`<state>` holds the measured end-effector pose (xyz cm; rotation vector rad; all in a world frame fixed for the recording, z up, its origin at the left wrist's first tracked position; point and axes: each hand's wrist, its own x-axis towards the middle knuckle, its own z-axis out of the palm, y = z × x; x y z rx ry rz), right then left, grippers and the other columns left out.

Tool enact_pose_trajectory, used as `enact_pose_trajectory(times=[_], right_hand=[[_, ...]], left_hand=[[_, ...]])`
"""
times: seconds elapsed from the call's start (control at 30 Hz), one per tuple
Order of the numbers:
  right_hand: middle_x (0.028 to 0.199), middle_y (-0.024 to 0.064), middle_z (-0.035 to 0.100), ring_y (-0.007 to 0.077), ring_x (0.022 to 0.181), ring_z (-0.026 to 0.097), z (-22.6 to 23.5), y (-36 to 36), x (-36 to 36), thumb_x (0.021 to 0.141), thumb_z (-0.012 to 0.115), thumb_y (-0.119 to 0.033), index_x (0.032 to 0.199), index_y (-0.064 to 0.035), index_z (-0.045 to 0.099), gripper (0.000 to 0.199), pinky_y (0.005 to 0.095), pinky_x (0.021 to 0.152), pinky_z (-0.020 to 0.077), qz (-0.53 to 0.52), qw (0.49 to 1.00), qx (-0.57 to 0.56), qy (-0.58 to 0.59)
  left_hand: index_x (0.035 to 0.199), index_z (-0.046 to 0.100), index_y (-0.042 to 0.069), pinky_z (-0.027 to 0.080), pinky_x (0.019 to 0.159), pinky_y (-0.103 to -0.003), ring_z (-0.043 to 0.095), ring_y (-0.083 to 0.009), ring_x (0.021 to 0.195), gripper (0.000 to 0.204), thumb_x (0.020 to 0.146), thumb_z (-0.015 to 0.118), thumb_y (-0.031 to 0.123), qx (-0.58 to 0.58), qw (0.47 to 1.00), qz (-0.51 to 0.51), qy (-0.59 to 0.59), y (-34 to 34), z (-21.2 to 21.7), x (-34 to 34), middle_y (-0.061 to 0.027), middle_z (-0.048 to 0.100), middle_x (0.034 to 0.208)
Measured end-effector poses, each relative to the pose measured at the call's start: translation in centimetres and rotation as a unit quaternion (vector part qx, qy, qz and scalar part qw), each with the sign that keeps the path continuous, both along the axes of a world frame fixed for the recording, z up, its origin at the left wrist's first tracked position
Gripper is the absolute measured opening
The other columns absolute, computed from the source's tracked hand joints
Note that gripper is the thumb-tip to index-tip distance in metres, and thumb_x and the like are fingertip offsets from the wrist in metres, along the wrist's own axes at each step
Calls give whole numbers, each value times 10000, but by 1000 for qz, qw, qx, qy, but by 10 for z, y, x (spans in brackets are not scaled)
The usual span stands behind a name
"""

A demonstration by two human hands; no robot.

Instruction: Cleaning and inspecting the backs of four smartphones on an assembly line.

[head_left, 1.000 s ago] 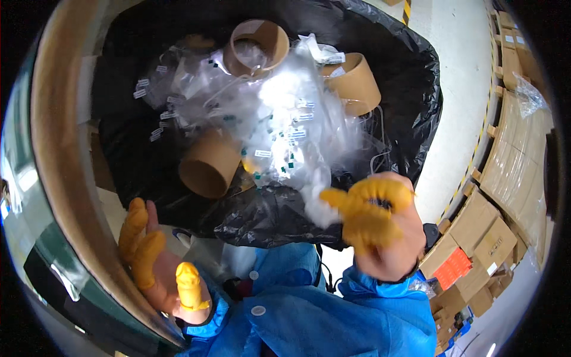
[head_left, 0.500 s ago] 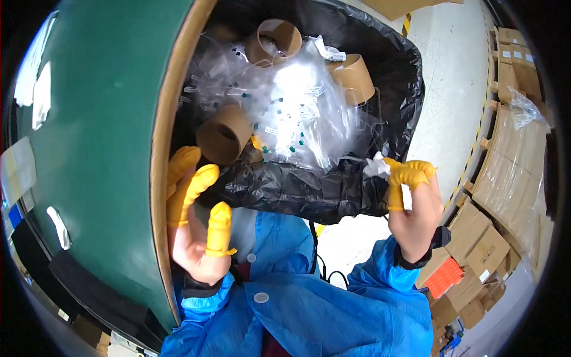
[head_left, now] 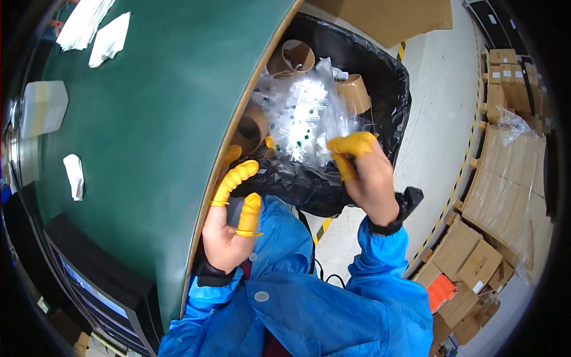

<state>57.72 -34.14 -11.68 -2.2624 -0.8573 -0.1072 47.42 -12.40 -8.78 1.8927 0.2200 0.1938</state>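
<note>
My right hand (head_left: 364, 163), wearing yellow finger cots, is over the near right part of a bin lined with a black bag (head_left: 389, 113). Its fingers are bent into a pinch and slightly blurred; whatever they hold cannot be made out. Below and beyond them lies a heap of clear plastic bags (head_left: 297, 128) with small green and white marks. My left hand (head_left: 232, 208), also in yellow finger cots, is open beside the table's edge, thumb and fingers apart and nothing in them. Brown cardboard tubes (head_left: 253, 128) lie among the bags, one close to the left hand.
A green table (head_left: 148, 119) with a wooden edge fills the left side. White cloths (head_left: 110, 40), a small white piece (head_left: 74, 177) and a translucent container (head_left: 44, 109) are on it. Stacked cartons (head_left: 505, 190) line the right, beyond yellow-black floor tape. Flat cardboard (head_left: 386, 21) juts in beyond the bin.
My right hand has moved left, in over the bin; the crumpled white scrap it pinched is no longer distinguishable. The view has shifted, showing more table. My left hand remains open.
</note>
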Motion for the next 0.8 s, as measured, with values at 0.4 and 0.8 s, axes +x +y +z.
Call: enact_pose_trajectory(times=[0.4,0.8], right_hand=[[811,157,584,362,780,536,-21,1,25,680,635,81,883,-20,562,238,430,689,446,-24,990,-134,-40],[886,172,611,392,837,576,-39,-9,24,686,663,45,881,-18,578,222,450,726,455,-58,990,-118,-43]], left_hand=[[1223,566,15,357,1041,-349,509,-290,1226,403,831,621,-58,36,999,-9,-26,-1,3,7,-157,554,1285],[1193,584,26,360,1038,-358,498,-312,1235,355,844,612,-33,0,1000,8,-24,-3,1,-20,-170,537,1300]])
